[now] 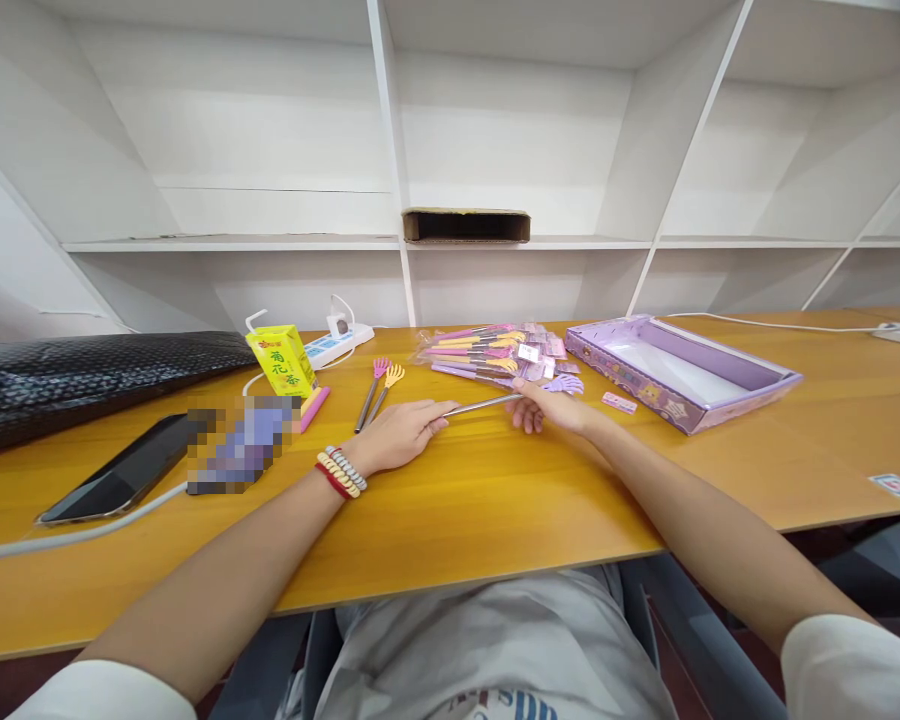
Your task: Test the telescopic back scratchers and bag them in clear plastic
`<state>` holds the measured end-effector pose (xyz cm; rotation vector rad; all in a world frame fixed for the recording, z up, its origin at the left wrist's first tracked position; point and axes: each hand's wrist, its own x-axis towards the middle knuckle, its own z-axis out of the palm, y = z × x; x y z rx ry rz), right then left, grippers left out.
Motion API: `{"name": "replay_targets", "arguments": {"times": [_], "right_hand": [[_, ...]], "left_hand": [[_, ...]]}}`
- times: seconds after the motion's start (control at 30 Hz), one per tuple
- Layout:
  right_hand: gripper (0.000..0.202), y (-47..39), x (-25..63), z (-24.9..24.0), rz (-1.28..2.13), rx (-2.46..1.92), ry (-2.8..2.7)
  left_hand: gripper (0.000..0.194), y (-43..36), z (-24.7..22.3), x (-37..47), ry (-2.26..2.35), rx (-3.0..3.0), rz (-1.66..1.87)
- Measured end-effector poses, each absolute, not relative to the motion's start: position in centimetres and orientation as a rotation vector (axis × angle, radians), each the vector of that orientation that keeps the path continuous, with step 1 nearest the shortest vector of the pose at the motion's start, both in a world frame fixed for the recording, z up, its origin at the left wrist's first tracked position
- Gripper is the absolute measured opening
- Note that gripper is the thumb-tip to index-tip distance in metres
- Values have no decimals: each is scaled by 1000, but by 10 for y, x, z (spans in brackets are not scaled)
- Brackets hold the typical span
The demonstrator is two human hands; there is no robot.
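A telescopic back scratcher (483, 405) with a purple hand-shaped head lies across both my hands, its metal rod drawn out. My right hand (549, 408) grips it close to the purple head, thumb on top. The fingers of my left hand (401, 438) close over the rod's other end, which they hide. Behind my left hand rest a pink-headed back scratcher (372, 392) and a yellow-headed back scratcher (383, 396), rods toward me. Several packaged back scratchers (480, 350) in clear wrappers are piled just beyond my right hand.
An open purple tray-like box (690, 400) stands right, with a small pink label (619, 402) beside it. At left are a yellow drink carton (281, 360), a phone (124, 470), a cable (82, 540) and a black patterned bag (97, 380). A power strip (337, 345) sits behind.
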<state>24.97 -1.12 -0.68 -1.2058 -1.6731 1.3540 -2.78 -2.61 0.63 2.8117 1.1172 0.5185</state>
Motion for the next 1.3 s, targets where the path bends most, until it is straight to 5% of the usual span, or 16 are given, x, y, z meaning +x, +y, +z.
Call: {"name": "replay_targets", "arguments": {"times": [0.43,0.73,1.13,1.3], "right_hand": [[54,-4,265,7,902,-1127,-1433],[34,-8,272,4,393,-1126,-2144],[37,-8,270,6,441,-1168,-2094],[37,-7,273,7,488,-1145,-2048]], "left_hand": [[40,-14,7,-38,1307,2752,590],[36,-8,6,-44,1274,2764,554],[45,2,12,-56,1716,2692,575],[40,9,12,-67,1547,2465,767]]}}
